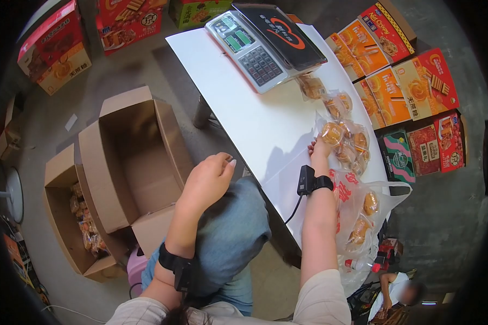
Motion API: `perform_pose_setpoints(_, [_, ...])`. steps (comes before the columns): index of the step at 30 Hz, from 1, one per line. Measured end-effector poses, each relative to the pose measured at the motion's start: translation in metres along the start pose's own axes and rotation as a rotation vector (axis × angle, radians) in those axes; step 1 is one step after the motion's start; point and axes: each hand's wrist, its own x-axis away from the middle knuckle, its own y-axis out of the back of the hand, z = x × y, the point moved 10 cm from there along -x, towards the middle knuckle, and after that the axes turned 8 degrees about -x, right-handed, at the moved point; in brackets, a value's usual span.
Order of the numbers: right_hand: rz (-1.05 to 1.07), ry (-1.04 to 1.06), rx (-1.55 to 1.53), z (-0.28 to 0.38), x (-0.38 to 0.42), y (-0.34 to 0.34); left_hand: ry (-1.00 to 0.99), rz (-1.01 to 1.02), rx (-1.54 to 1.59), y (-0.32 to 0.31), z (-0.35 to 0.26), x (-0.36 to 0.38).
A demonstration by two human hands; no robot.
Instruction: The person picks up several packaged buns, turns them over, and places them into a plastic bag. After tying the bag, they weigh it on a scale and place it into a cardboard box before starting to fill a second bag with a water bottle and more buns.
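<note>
My right hand [320,148] reaches over the white table and is closed on a wrapped round pastry [332,134] in clear film. Several more wrapped pastries [360,142] lie just beyond it in a loose pile. Near my right forearm, a white plastic bag [344,208] with red print holds several wrapped pastries [370,203]. My left hand [207,176] hovers above my knee, off the table's near edge, its fingers curled in; nothing shows in them, though the palm faces away.
A digital scale [250,46] stands at the far end of the white table [200,59]. Left of my legs are an open cardboard box [138,157] and another box [59,203] with wrapped pastries inside. Colourful snack cartons [387,89] line the floor at right. A person [393,292] sits lower right.
</note>
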Motion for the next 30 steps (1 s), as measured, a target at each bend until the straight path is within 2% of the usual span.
perform_pose_setpoints(1, [0.000,-0.001,0.000,-0.004,0.000,-0.001,0.003,-0.004,0.004,0.001,0.000,0.000])
perform_pose_setpoints(3, [-0.018,0.144,-0.062,0.003,0.005,-0.001,0.015,-0.006,0.006,0.004,-0.002,0.001])
perform_pose_setpoints(4, [-0.021,0.145,-0.060,0.002,0.008,-0.002,0.025,-0.006,0.007,0.004,-0.002,0.001])
perform_pose_setpoints(6, [0.029,0.177,-0.304,0.002,0.017,-0.009,0.022,0.003,0.022,0.002,-0.003,0.002])
perform_pose_setpoints(10, [0.050,0.155,-0.427,0.025,0.088,-0.020,0.012,-0.009,0.055,0.000,-0.002,0.002])
perform_pose_setpoints(12, [0.330,-0.029,-0.698,0.019,0.123,-0.042,0.016,-0.039,0.113,-0.002,0.003,0.000])
perform_pose_setpoints(13, [0.418,-0.088,-0.774,0.026,0.156,-0.048,0.025,-0.071,0.174,0.000,0.005,-0.001])
perform_pose_setpoints(14, [0.417,-0.086,-0.775,0.028,0.176,-0.041,0.023,-0.069,0.175,-0.001,0.002,0.000])
perform_pose_setpoints(16, [0.729,-0.307,-0.995,0.028,0.226,-0.057,0.081,-0.112,0.277,0.002,0.004,0.000])
perform_pose_setpoints(17, [0.727,-0.305,-0.999,0.027,0.241,-0.051,0.078,-0.110,0.274,0.001,0.003,-0.001])
perform_pose_setpoints(19, [0.978,-0.528,-1.287,0.032,0.290,-0.056,-0.043,-0.065,0.598,-0.005,-0.008,-0.002])
perform_pose_setpoints(20, [0.976,-0.525,-1.290,0.029,0.303,-0.052,-0.045,-0.062,0.596,-0.005,-0.011,0.000])
perform_pose_setpoints(22, [1.043,-0.545,-1.454,0.032,0.327,-0.045,-0.176,0.082,0.898,-0.012,-0.036,0.005])
perform_pose_setpoints(23, [1.136,-0.553,-1.498,0.035,0.339,-0.046,-0.181,0.085,0.895,-0.010,-0.041,0.009])
perform_pose_setpoints(26, [1.140,-0.570,-1.430,0.030,0.365,-0.050,-0.162,0.193,0.866,-0.019,-0.049,0.019])
perform_pose_setpoints(28, [1.176,-0.526,-1.347,0.030,0.373,-0.054,-0.264,0.159,1.108,-0.015,-0.052,0.019])
perform_pose_setpoints(30, [1.342,-0.311,-1.173,0.041,0.383,-0.054,-0.310,0.148,1.140,-0.009,-0.059,0.025])
